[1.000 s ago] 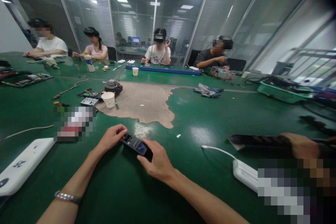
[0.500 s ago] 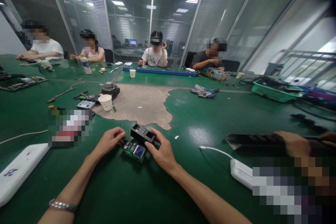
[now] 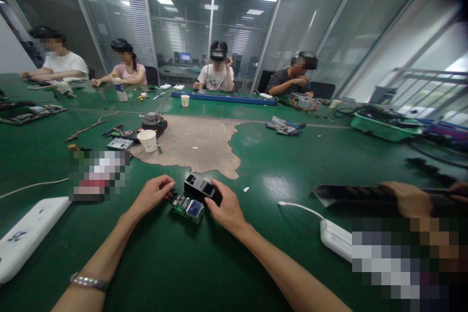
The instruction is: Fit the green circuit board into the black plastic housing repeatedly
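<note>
My left hand (image 3: 156, 193) has its fingertips pinched together at the left end of a small green circuit board (image 3: 179, 211) with a blue-grey screen. The fingers partly hide the contact, and a dark part shows just under them. In my right hand (image 3: 227, 207), a black plastic housing (image 3: 197, 186) with rectangular cutouts is gripped at its right end between thumb and fingers. The housing is tilted just behind the board, its cutouts facing up towards me. A narrow gap separates the board's screen end from my right thumb.
A paper cup (image 3: 148, 141) and a speaker-like part (image 3: 152, 121) stand beyond my left hand. White power banks (image 3: 27, 236) lie at left and right. At right, another person's hand (image 3: 411, 198) holds a long black part (image 3: 351, 197). Gloves (image 3: 283, 126) and a green basket (image 3: 383, 126) are farther off.
The housing has turned slightly in my right hand and sits a little farther right. My left hand stays at the board's end. Across the table, a person's arm has reached farther left.
</note>
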### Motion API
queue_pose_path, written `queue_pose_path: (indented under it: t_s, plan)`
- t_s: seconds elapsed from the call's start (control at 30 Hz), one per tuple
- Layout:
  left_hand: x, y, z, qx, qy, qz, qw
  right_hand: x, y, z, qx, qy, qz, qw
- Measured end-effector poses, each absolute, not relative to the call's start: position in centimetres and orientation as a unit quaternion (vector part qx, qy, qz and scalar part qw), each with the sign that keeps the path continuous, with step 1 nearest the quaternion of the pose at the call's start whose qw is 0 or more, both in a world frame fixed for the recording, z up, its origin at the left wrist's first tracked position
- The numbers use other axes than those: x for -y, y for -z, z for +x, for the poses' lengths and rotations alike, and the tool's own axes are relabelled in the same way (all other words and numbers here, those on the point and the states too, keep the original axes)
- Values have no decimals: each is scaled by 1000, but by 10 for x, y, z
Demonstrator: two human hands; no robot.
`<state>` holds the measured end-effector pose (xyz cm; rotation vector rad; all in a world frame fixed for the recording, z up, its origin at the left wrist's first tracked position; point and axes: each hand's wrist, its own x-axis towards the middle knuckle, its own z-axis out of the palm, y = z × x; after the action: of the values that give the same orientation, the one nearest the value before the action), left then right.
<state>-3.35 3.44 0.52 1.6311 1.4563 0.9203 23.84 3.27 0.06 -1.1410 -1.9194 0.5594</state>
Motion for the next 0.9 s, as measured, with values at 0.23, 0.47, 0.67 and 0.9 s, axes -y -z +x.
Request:
queue_pose_path:
  t_s: [0.23,0.47,0.67,0.9]
  plan:
    - [-34,-7,-32,-576,-361,634,369,-22,-23,234,705,-341,-415,463]
    - [-31,-12,-32,-563,-360,648,365,2,-33,224,747,-305,-389,444]
    - [-31,-14,-32,-568,-359,658,340,5,-30,222,765,-278,-391,431]
    - [-34,-9,-33,-572,-358,665,321,6,-31,224,805,-248,-356,406]
